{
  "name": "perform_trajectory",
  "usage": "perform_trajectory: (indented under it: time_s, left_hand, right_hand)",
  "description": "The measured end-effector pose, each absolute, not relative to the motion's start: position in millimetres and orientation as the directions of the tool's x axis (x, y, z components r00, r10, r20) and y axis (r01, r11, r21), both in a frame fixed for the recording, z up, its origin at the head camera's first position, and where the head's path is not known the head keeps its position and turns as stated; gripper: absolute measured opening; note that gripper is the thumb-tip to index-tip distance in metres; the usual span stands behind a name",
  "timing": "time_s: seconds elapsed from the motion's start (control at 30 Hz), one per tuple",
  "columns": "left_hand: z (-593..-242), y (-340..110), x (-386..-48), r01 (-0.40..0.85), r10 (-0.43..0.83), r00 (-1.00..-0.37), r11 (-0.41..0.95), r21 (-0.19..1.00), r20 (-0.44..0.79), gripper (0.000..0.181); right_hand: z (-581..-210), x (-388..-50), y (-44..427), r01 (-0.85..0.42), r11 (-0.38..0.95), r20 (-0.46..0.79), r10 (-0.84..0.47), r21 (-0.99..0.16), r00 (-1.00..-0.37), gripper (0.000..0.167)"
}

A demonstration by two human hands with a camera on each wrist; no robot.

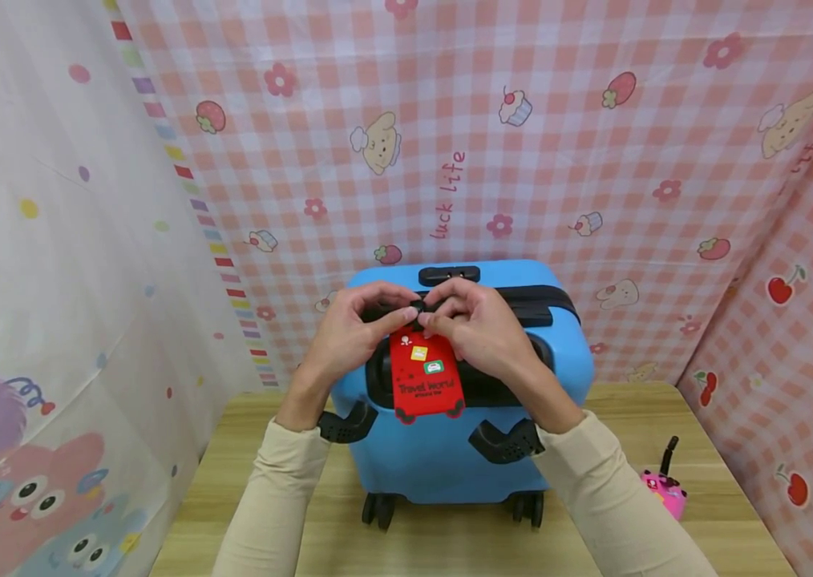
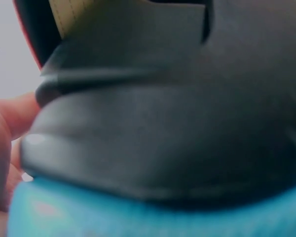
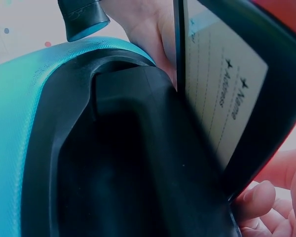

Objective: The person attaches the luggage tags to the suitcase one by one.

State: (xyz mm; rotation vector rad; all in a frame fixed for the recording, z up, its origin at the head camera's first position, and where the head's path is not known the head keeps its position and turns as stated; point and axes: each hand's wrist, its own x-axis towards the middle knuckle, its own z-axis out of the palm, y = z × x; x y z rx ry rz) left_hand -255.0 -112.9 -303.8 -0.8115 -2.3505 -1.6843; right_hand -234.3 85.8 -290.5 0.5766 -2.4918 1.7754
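A red luggage tag [image 1: 426, 381] printed "Travel World" hangs in front of the black side handle of a blue suitcase [image 1: 442, 461]. At the tag's top, my left hand [image 1: 349, 330] pinches its short black strap [image 1: 418, 308] between thumb and fingertips. My right hand [image 1: 484, 330] pinches the same strap from the other side, its fingertips almost touching the left ones. The black handle [image 3: 133, 94] runs close beside the tag in the right wrist view. There the tag's back shows a card [image 3: 224, 79] with name and address lines. Fingertips partly hide the strap's end.
The suitcase stands on a wood-patterned surface [image 1: 233, 481], with black wheels [image 1: 378, 509] below. A small pink tag-like item [image 1: 666, 490] with a black strap lies at the right. Pink checked cloth [image 1: 544, 176] hangs behind, white printed cloth [image 1: 53, 264] on the left.
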Motion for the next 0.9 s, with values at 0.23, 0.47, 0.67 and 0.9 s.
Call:
perform_trajectory:
  time_s: [0.23, 0.47, 0.67, 0.9]
  left_hand:
    - [-304.0, -112.4, -254.4, 0.493, 0.328, -0.853, 0.251, 0.833, 0.406, 0.018]
    - [-303.8, -111.9, -254.3, 0.498, 0.327, -0.852, 0.257, 0.828, 0.410, 0.018]
    - [-303.9, -111.9, -254.6, 0.496, 0.328, -0.852, 0.254, 0.831, 0.409, 0.018]
    - [-304.3, -112.1, -255.3, 0.510, 0.328, -0.845, 0.251, 0.823, 0.423, 0.018]
  right_hand:
    - [-290.9, -234.9, 85.1, -0.297, 0.300, 0.220, -0.265, -0.907, -0.939, 0.018]
    - [-289.9, -234.5, 84.9, -0.292, 0.305, 0.216, -0.261, -0.906, -0.941, 0.017]
    - [-289.9, -234.7, 84.5, -0.297, 0.307, 0.221, -0.261, -0.904, -0.940, 0.018]
    - [-289.5, -234.0, 84.0, -0.307, 0.298, 0.232, -0.263, -0.904, -0.937, 0.018]
